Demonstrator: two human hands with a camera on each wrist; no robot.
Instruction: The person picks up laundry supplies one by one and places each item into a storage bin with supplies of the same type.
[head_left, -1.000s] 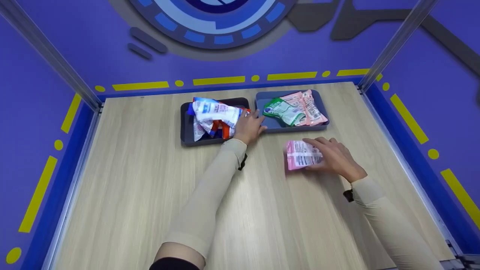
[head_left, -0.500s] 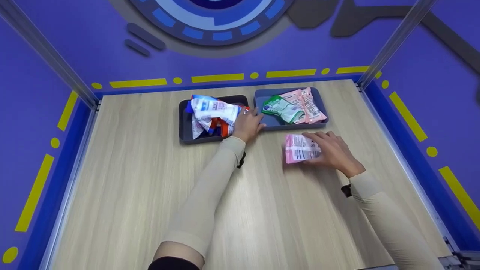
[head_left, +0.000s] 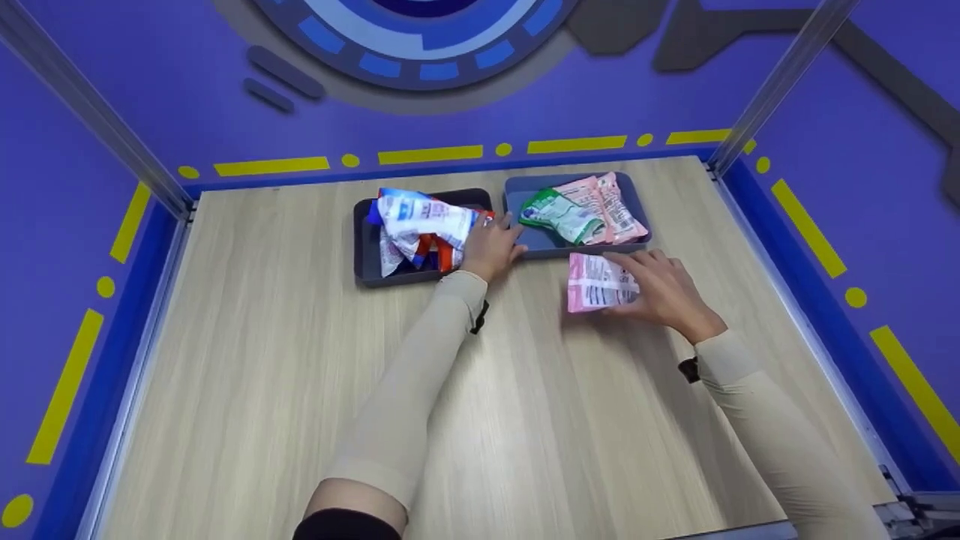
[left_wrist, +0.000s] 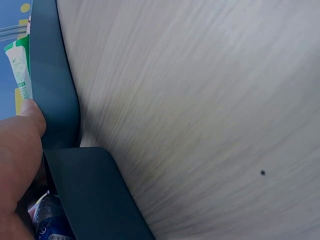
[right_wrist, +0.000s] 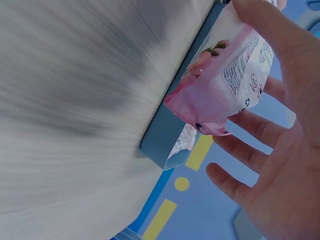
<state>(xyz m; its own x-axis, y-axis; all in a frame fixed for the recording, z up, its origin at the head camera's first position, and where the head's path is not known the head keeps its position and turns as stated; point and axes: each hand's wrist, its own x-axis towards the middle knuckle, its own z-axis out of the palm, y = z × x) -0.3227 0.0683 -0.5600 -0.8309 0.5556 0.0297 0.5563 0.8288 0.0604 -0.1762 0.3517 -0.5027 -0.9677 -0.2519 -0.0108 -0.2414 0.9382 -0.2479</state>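
Note:
My right hand (head_left: 664, 291) grips a pink-and-white plastic packet (head_left: 596, 283) between thumb and fingers, held above the table in front of the right tray. In the right wrist view the packet (right_wrist: 227, 82) shows a crimped pink end, a flower picture and printed text. My left hand (head_left: 491, 247) rests where the two trays meet, its fingers over the rims. Its thumb (left_wrist: 34, 116) touches the right tray's wall in the left wrist view. The grey-blue right tray (head_left: 517, 202) holds a green-and-white packet (head_left: 566, 217) and pink packets (head_left: 611, 210).
The dark left tray (head_left: 365, 259) contains white, blue and red-orange packages (head_left: 427, 221). Both trays stand on a wood-grain table (head_left: 300, 360) near the back. Purple-blue panels (head_left: 450, 127) with metal corner posts (head_left: 787, 82) enclose the table's back and sides.
My right hand has moved the pink-and-white packet forward, closer to the right tray. The left hand stays at the meeting tray rims.

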